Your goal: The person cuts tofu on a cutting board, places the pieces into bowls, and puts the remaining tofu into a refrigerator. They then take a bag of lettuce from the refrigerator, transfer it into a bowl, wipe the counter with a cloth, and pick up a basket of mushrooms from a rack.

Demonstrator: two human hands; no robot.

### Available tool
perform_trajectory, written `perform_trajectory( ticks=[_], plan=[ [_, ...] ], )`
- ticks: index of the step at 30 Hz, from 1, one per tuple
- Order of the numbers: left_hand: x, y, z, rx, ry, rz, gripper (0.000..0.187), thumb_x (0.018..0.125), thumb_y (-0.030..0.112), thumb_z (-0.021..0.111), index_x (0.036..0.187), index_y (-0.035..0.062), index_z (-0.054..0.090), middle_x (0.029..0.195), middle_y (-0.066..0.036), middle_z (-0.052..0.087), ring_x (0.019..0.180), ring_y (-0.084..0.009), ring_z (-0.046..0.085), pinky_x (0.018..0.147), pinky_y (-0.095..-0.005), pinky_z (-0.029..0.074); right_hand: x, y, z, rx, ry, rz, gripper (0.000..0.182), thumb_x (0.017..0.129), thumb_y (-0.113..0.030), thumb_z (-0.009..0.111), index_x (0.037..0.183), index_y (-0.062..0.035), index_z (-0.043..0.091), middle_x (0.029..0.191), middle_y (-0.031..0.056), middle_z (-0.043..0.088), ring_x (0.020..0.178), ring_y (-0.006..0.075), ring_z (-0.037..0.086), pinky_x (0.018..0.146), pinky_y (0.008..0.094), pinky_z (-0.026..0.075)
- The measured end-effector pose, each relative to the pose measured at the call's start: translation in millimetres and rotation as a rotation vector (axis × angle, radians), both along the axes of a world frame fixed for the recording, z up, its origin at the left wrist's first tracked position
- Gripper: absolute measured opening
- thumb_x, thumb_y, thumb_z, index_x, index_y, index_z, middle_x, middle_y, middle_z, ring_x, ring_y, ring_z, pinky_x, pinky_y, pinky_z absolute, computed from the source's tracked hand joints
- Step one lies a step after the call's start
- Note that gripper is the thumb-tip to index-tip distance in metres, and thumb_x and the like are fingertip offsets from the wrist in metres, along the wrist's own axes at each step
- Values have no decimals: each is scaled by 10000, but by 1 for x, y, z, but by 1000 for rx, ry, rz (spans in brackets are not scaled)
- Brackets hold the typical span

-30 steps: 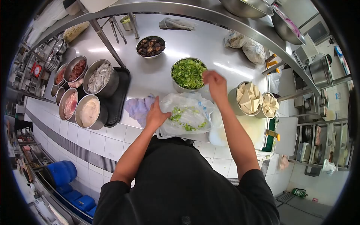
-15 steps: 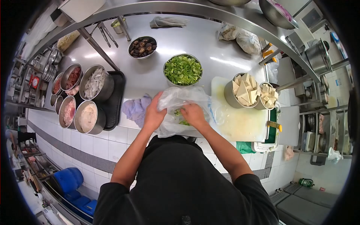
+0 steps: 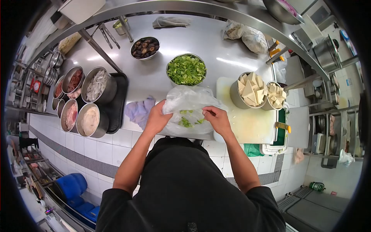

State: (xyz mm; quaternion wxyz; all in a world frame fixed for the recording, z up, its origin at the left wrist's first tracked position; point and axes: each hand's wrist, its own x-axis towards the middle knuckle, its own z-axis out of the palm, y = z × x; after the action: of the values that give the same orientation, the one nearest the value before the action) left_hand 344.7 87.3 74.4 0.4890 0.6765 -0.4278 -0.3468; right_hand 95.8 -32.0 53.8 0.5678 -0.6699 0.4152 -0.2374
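A clear plastic bag (image 3: 189, 99) lies at the table's front edge, with a few chopped green pieces (image 3: 186, 122) showing in it. My left hand (image 3: 157, 118) grips the bag's left edge, thumb toward the middle. At the bag's right side, my right hand (image 3: 217, 118) has its fingers pinched together on what looks like the plastic edge. Just beyond the bag stands a metal bowl full of chopped greens (image 3: 186, 70). A crumpled purple cloth (image 3: 140, 111) lies left of my left hand.
To the right, a white cutting board (image 3: 247, 129) carries a pot of tofu pieces (image 3: 252, 89), with a smaller pot beside it. Metal pots of meat (image 3: 90, 120) stand around a black tray (image 3: 120, 104) at left. A bowl of mushrooms (image 3: 145, 48) sits farther back, below an overhead shelf (image 3: 193, 7).
My right hand has come out of the bag's middle and moved right to its edge. The bag is spread wider, and more of the green pieces show. My left hand keeps its hold.
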Motion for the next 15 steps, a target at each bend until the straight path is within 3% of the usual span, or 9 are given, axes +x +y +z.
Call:
perform_trajectory(
  ticks=[2,6,9,11,13,14,15],
  plan=[
    [1,1,5,-9,-70,-28,429,802,33,673,1228,4,643,1077,-147,726,1012,-264,687,909,-339,505,-1,0,-7,-167,81,-14,260,922,-199,684,1110,-23,718,976,123,740,767,194,660,738,313,533],
    [-6,10,7,-10,-140,-20,443,796,25,661,1238,6,630,1087,-171,716,1033,-294,685,922,-352,503,9,5,-2,-203,19,-35,252,914,-198,688,1100,-30,722,956,115,739,777,220,667,746,312,531],
    [-13,6,17,-5,-137,-29,472,791,33,676,1260,21,622,1114,-165,706,1075,-324,664,958,-376,486,17,10,-11,-238,79,133,242,887,-190,686,1078,-48,730,975,115,729,825,272,686,764,352,538],
    [-25,2,25,-8,-133,-21,489,788,45,694,1271,36,622,1140,-154,697,1117,-336,643,992,-396,467,36,17,-24,-509,175,323,281,858,-181,678,1118,-82,718,984,131,714,894,317,686,800,407,543],
    [-40,-3,28,-192,-554,313,503,774,80,731,1269,89,640,1140,-113,673,1186,-306,593,1051,-466,414,54,29,-35,-587,250,294,302,851,-182,674,1137,-89,706,1036,130,701,919,328,679,818,426,542],
    [-38,0,26,-195,-555,310,503,774,80,731,1269,89,640,1140,-113,673,1186,-306,593,1051,-466,414,58,31,-39,-666,328,263,324,845,-184,670,1157,-96,694,1088,130,688,943,339,673,836,446,541],
    [-33,7,21,-271,-753,173,469,778,105,739,1239,96,653,1167,-119,646,1200,-294,569,1077,-482,382,59,29,-47,-665,328,260,324,845,-184,670,1157,-96,694,1088,130,688,943,339,673,836,446,541]
  ],
)
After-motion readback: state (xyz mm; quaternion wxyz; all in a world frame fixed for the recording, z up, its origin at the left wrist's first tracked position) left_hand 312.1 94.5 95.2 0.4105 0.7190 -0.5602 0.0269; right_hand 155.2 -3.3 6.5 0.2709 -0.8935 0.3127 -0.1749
